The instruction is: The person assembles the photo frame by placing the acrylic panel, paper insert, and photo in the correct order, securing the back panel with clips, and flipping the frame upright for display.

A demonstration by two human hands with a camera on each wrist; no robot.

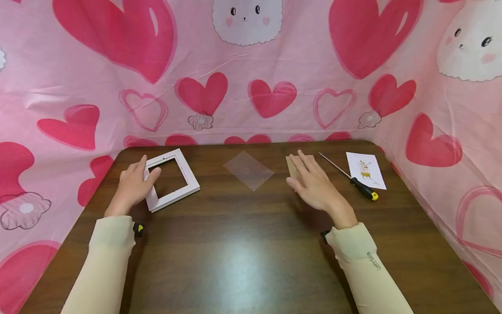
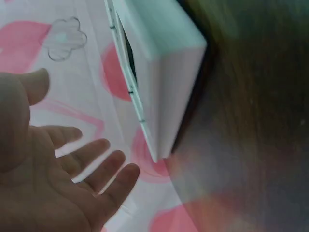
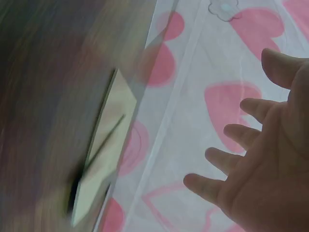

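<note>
A white square picture frame [image 1: 172,199] lies at the table's left side. My left hand [image 1: 135,183] is over its left edge with fingers spread. In the left wrist view the same hand [image 2: 63,179] appears apart from the white frame [image 2: 169,72], holding nothing. My right hand [image 1: 317,187] hovers, fingers extended, over a thin tan board [image 1: 291,168] that it partly covers. The right wrist view shows a gap between this hand [image 3: 265,150] and the board [image 3: 120,96]. A dark narrow strip or mark crosses the board there; I cannot tell which.
A clear thin sheet [image 1: 249,171] lies mid-table. To the right are a screwdriver [image 1: 364,188] with a black and yellow handle and a white printed card [image 1: 370,172], the handle close to the card's lower edge. Pink heart-patterned cloth [image 1: 243,61] surrounds the wooden table [image 1: 235,244].
</note>
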